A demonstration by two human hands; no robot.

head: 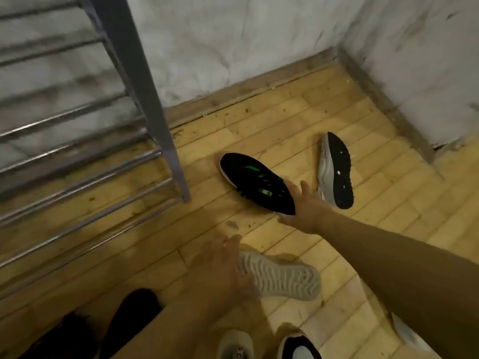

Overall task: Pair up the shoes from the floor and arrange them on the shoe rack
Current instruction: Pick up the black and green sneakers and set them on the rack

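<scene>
A black shoe with green marks on its sole lies sole-up on the wooden floor. My right hand reaches to its near end: the fingers are straight and the thumb lies at the shoe's edge. A pale shoe lies sole-up closer to me. My left hand, blurred, grips its left end, thumb above and fingers curled under. A grey shoe with a black sole lies on its side just right of my right hand. The metal shoe rack stands at the left, its visible bars bare.
The rack's grey corner post meets the floor next to the black shoe. Two dark shoes sit at the bottom left. A white shoe and a black-and-white shoe sit at the bottom edge. White walls form a corner at the far right.
</scene>
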